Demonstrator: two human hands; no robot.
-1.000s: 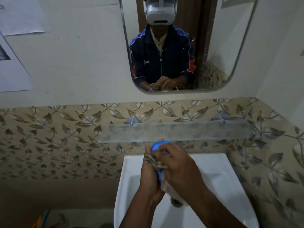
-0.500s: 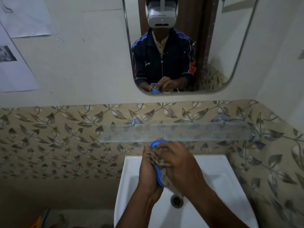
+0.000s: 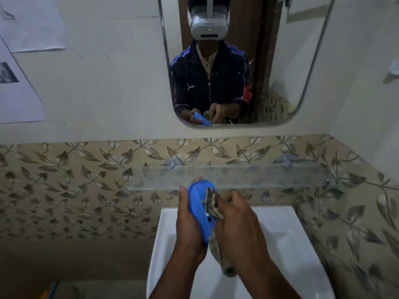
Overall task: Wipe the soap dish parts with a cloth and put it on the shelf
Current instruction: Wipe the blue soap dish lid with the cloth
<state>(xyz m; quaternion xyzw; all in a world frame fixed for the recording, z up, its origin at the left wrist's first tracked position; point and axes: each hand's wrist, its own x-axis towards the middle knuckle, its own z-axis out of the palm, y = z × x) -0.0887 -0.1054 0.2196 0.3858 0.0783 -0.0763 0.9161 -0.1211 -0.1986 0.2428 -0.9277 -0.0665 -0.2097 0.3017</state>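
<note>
Blue soap dish part (image 3: 199, 209) gripped on edge in left hand (image 3: 187, 229), over white sink (image 3: 287, 238), below glass shelf (image 3: 248, 176). Patterned cloth (image 3: 212, 203) pinched in right hand (image 3: 236, 223), pressed against dish. Leaping-cat logo on jacket (image 3: 191, 87) in mirror (image 3: 280, 61); no legible writing.

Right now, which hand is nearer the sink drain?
Right. The right hand, gripping the cloth, hangs above the drain, where the cloth's tail dangles. The left hand holds the blue soap dish further left, off the drain.
</note>
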